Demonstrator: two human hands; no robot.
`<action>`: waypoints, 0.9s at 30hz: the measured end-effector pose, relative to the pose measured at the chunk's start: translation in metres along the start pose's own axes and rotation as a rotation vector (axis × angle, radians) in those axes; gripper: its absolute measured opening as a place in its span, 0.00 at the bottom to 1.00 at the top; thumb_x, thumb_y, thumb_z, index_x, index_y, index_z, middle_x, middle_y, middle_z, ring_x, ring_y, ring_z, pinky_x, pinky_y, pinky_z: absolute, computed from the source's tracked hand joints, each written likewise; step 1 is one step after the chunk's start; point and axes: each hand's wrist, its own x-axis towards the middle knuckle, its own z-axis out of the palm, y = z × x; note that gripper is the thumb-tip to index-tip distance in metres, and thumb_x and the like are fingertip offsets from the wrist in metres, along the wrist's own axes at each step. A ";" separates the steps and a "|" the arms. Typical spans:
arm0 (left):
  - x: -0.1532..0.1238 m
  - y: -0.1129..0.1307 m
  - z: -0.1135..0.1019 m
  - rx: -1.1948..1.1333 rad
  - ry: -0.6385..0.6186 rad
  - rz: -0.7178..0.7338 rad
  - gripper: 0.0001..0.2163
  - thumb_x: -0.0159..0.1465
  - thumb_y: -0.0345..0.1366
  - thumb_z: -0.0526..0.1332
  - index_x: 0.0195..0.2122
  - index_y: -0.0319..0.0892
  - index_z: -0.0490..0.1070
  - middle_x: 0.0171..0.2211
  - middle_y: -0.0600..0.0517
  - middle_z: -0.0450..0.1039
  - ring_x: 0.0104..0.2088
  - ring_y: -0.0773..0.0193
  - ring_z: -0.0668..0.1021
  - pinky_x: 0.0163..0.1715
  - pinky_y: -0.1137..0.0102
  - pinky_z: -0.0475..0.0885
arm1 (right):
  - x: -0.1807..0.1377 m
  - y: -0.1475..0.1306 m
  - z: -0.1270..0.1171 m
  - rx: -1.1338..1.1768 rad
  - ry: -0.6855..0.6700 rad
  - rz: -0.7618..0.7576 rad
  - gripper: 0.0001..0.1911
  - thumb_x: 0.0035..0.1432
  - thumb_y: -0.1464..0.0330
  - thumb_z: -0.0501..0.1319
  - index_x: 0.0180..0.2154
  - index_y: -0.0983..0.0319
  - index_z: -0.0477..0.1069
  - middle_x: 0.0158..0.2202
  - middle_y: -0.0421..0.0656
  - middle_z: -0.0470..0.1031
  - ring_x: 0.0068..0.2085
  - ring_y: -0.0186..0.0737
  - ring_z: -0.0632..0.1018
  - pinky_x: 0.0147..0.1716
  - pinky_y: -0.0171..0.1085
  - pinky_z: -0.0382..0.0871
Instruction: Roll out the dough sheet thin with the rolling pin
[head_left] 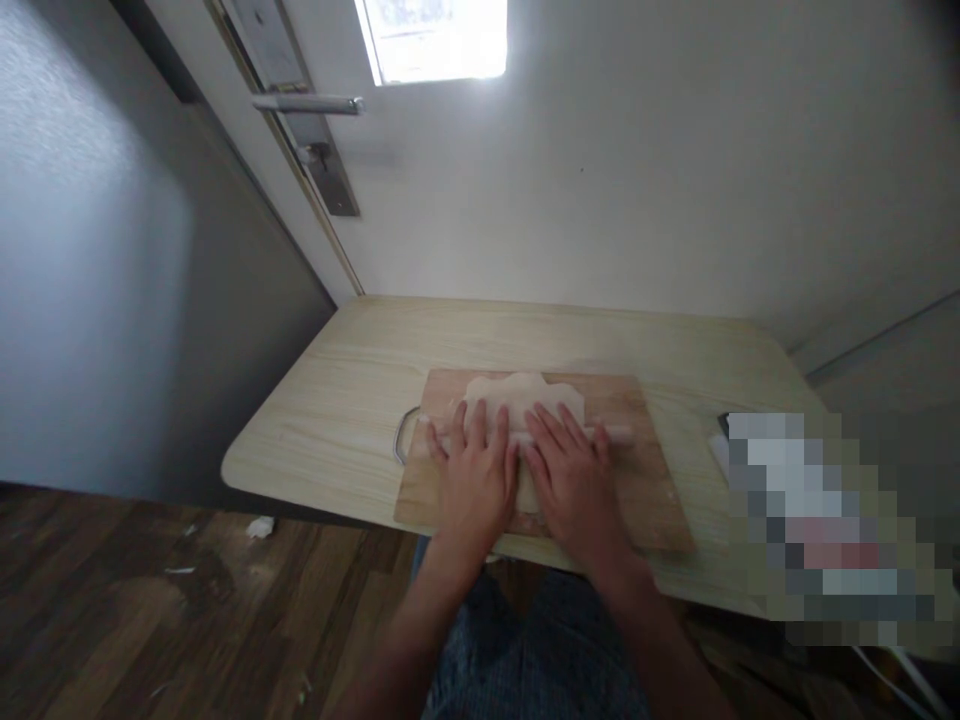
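A flat sheet of pale dough [525, 395] lies on a wooden cutting board [645, 480] on the table. A thin pale rolling pin [619, 433] lies across the dough, its ends showing at either side of my hands. My left hand [472, 470] and my right hand [574, 470] rest side by side on top of the pin, palms down with the fingers stretched out flat. The middle of the pin and the near part of the dough are hidden under my hands.
The light wooden table [337, 400] stands against a white wall. A metal handle [403, 435] sticks out at the board's left end. A door with a lever handle [307, 103] is at the far left. A blurred patch covers the table's right end. Dark wooden floor lies below.
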 end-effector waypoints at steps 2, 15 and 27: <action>0.031 0.000 0.005 0.015 0.007 0.022 0.18 0.67 0.38 0.42 0.52 0.43 0.66 0.55 0.45 0.65 0.58 0.50 0.61 0.56 0.46 0.49 | 0.033 0.001 0.003 -0.042 -0.017 0.024 0.21 0.64 0.66 0.41 0.52 0.63 0.66 0.56 0.45 0.67 0.59 0.43 0.62 0.59 0.51 0.42; 0.093 -0.008 0.008 0.039 -0.185 0.069 0.18 0.66 0.37 0.42 0.46 0.39 0.69 0.50 0.43 0.69 0.51 0.54 0.69 0.48 0.60 0.65 | 0.080 0.007 0.000 -0.119 -0.120 0.038 0.22 0.64 0.67 0.41 0.47 0.63 0.70 0.55 0.48 0.67 0.56 0.44 0.66 0.57 0.49 0.47; -0.016 -0.002 -0.007 -0.076 -0.109 0.071 0.20 0.68 0.37 0.40 0.58 0.46 0.58 0.60 0.50 0.59 0.59 0.55 0.60 0.58 0.48 0.48 | -0.025 -0.012 -0.007 0.050 -0.046 -0.056 0.23 0.64 0.69 0.41 0.58 0.59 0.58 0.60 0.35 0.59 0.61 0.38 0.57 0.60 0.44 0.37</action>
